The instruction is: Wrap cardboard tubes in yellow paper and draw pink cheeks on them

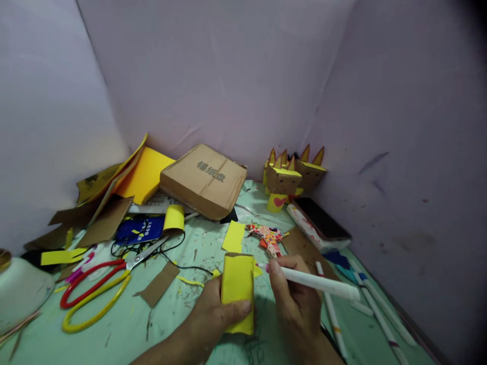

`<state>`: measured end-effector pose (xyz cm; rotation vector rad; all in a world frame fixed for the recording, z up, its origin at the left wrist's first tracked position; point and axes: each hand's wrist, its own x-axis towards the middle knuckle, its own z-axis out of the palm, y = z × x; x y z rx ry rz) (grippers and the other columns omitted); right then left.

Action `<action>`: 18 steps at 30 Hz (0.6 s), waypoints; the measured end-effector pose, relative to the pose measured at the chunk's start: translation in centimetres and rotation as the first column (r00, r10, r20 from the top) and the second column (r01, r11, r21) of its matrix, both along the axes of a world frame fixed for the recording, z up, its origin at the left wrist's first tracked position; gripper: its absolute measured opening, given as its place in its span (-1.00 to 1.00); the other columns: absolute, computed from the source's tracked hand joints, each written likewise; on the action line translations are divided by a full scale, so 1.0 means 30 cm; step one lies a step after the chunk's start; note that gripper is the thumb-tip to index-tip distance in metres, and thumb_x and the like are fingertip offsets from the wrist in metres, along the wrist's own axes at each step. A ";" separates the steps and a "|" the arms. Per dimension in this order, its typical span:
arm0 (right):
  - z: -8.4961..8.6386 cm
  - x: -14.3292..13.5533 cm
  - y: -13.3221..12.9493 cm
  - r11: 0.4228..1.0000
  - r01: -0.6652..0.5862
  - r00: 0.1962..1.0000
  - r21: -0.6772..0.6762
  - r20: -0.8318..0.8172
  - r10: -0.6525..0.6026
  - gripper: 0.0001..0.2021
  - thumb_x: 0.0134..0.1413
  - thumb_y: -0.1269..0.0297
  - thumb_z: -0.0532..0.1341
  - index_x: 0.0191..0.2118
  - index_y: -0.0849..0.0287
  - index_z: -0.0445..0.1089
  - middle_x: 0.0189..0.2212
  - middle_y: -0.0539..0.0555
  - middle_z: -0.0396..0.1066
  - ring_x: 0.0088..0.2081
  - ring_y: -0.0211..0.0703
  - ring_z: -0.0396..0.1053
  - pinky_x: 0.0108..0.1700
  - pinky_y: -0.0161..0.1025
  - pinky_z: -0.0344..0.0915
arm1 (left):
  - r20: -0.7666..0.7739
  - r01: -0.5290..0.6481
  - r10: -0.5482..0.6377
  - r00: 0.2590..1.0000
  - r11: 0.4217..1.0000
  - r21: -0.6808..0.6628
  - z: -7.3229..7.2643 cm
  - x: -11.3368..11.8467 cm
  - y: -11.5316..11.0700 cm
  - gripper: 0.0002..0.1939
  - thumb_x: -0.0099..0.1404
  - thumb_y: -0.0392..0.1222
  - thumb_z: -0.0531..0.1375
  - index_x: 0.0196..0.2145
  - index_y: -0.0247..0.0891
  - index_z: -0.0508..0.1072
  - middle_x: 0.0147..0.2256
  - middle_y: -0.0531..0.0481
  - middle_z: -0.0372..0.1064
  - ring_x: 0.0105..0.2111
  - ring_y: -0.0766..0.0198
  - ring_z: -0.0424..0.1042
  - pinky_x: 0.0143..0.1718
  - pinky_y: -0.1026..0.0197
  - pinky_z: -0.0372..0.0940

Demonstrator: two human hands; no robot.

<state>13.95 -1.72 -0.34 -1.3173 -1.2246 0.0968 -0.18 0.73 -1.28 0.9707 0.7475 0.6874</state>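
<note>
A small block covered in yellow paper, with brown cardboard at its top end, stands upright in my left hand. My left thumb lies across its front face. My right hand grips a white marker between thumb and fingers. The marker's purple tip points left, just beside the block's upper right edge; whether it touches cannot be told. Behind the block lies a flat yellow paper piece, with a patterned paper scrap to its right.
Red-and-yellow scissors, black cord and cardboard scraps lie left. A cardboard box and a yellow roll are behind. Cardboard figures stand at the back right, near a phone. Several markers lie right. Walls enclose the table.
</note>
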 end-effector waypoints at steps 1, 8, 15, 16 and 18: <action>-0.001 -0.001 0.000 1.000 0.003 1.000 -0.010 -0.010 -0.004 -0.81 0.12 0.26 0.11 -0.49 0.14 0.29 -0.66 -0.09 0.21 -0.64 -0.30 0.16 -0.61 -0.34 0.09 | 0.003 0.000 0.000 1.000 1.000 -0.007 -0.004 -0.001 0.001 -0.48 -0.12 -0.04 0.38 -0.22 -0.35 0.42 -0.42 -0.05 0.41 -0.43 0.22 0.34 -0.43 0.25 0.21; -0.003 -0.002 -0.014 1.000 -0.029 1.000 0.007 -0.011 0.030 -0.85 0.12 0.28 0.13 -0.46 0.12 0.30 -0.65 -0.09 0.24 -0.62 -0.28 0.21 -0.58 -0.34 0.13 | 0.013 0.013 -0.012 1.000 1.000 -0.022 -0.022 -0.002 0.005 -0.45 -0.13 -0.04 0.39 -0.20 -0.35 0.41 -0.40 -0.08 0.43 -0.44 0.20 0.37 -0.44 0.24 0.23; 0.013 -0.005 -0.019 0.998 -0.046 0.998 0.047 0.054 0.043 -0.85 0.14 0.37 0.09 -0.45 0.13 0.26 -0.66 -0.09 0.24 -0.62 -0.28 0.22 -0.57 -0.35 0.16 | -0.014 0.015 -0.015 1.000 1.000 -0.017 -0.006 0.001 0.008 -0.50 -0.11 -0.04 0.37 -0.23 -0.35 0.41 -0.41 -0.07 0.42 -0.43 0.20 0.36 -0.42 0.23 0.24; 0.015 -0.005 -0.019 0.998 -0.049 0.998 0.050 0.052 0.046 -0.86 0.14 0.37 0.09 -0.45 0.13 0.27 -0.65 -0.09 0.24 -0.61 -0.28 0.23 -0.57 -0.35 0.17 | -0.014 0.020 -0.021 1.000 1.000 -0.016 -0.005 0.001 0.008 -0.50 -0.11 -0.04 0.37 -0.24 -0.36 0.41 -0.40 -0.08 0.43 -0.43 0.19 0.37 -0.42 0.23 0.24; 0.018 -0.007 -0.019 0.997 -0.053 0.998 0.061 0.041 0.051 -0.86 0.13 0.38 0.10 -0.44 0.13 0.27 -0.63 -0.09 0.25 -0.60 -0.29 0.23 -0.56 -0.36 0.17 | -0.016 0.020 -0.020 1.000 1.000 -0.016 -0.006 0.000 0.009 -0.50 -0.10 -0.05 0.37 -0.23 -0.36 0.42 -0.39 -0.09 0.44 -0.42 0.18 0.37 -0.42 0.23 0.25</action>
